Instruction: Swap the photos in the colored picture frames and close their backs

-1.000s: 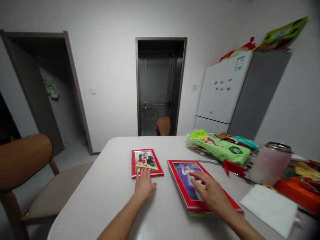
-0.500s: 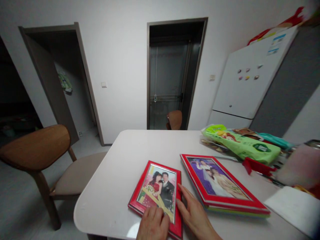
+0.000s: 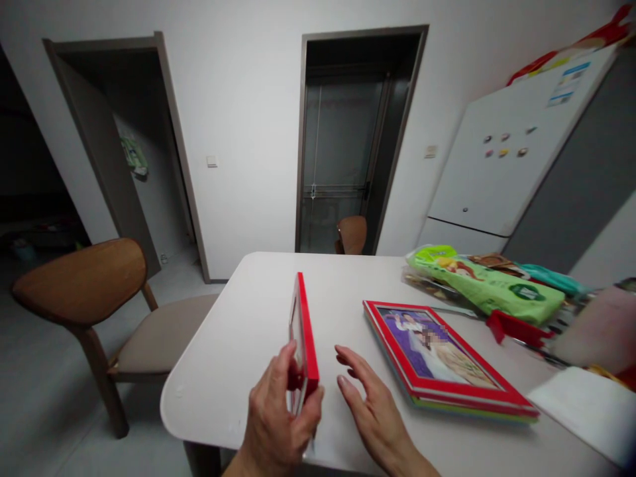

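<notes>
My left hand [image 3: 275, 411] grips a small red picture frame [image 3: 307, 324] by its near end, thumb on one side and fingers on the other. The frame stands on edge, its photo side turned to the left and its red edge toward me. To the right of it, my right hand [image 3: 375, 411] is held apart with fingers spread and nothing in them. A larger red picture frame [image 3: 412, 381] with a wedding photo lies face up on the table, right beside my right hand. Something with a green edge lies beneath it.
On the white table [image 3: 223, 371], a green packet [image 3: 497, 285], a red-handled item [image 3: 517, 329], a pinkish container [image 3: 596, 328] and a white sheet-like item [image 3: 586, 411] sit to the right. A wooden chair [image 3: 84, 278] stands at the left. A fridge [image 3: 507, 159] is beyond.
The small frame has gone from lying face up to standing on edge, now in my left hand's grip. My right hand has come off its side and opened.
</notes>
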A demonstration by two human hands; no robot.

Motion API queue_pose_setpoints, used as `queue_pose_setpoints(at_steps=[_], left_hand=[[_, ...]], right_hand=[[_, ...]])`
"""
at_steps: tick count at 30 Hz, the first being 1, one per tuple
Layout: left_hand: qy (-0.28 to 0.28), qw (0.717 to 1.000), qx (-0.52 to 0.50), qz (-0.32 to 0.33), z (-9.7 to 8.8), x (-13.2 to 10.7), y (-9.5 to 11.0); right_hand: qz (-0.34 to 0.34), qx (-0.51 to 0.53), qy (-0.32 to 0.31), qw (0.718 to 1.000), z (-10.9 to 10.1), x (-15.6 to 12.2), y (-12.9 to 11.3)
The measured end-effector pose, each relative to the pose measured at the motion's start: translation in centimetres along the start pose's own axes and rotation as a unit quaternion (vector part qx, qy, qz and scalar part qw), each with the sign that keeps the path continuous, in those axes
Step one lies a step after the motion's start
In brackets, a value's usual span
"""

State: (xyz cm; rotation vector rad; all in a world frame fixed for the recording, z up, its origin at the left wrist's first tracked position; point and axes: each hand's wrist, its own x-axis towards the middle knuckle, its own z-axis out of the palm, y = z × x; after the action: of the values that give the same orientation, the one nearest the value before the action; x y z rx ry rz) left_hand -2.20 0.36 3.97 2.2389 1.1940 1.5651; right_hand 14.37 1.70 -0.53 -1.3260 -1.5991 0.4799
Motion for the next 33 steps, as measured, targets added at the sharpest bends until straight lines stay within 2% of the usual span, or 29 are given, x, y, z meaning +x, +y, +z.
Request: queue_pose_setpoints(at_steps=[3,6,8,10,15,21,25,27,30,33], left_hand=[[0.039,0.985,-0.049,-0.158,-1.6,-0.8,-1.5],[0.034,0.949,-0.142,-0.281,-2.3,-2.5,-3.7],[0.015,0.932,-0.165,-0.322,-2.2,-3.7,-4.9],[-0.018,0.933,-0.138,-0.333,-1.9,-4.5,-5.8],[-0.115,0.952,0.031,-0.284,-1.1,-5.0,-6.1],[-0.178,0.950,0.176,-0.189,-0.8,-5.4,-6.3],[-0.211,0.948,0.191,-0.138,-0.7,-5.2,-6.2],[-0.228,0.954,0.172,-0.090,-0.4,-5.0,-6.4],[-0.266,0.954,0.139,-0.017,0.3,-4.9,-7.3],[-0.277,0.951,0.137,0.004,0.8,-5.1,-8.3]], right_hand=[[-0.074,-0.040,-0.051,0.995,1.9,0.0,-0.9],[-0.113,-0.083,-0.101,0.985,3.1,-0.3,-0.7],[-0.112,-0.120,-0.126,0.978,3.4,-0.4,-0.1],[-0.109,-0.154,-0.138,0.972,3.3,-0.6,0.5],[-0.111,-0.199,-0.173,0.958,2.2,-0.4,0.8],[-0.121,-0.230,-0.235,0.937,1.7,0.8,0.3],[-0.155,-0.199,-0.284,0.925,2.2,1.7,0.0],[-0.164,-0.182,-0.299,0.922,2.5,1.9,-0.3],[-0.155,-0.175,-0.284,0.930,3.2,1.8,-0.6],[-0.140,-0.168,-0.264,0.939,3.4,1.7,-0.6]])
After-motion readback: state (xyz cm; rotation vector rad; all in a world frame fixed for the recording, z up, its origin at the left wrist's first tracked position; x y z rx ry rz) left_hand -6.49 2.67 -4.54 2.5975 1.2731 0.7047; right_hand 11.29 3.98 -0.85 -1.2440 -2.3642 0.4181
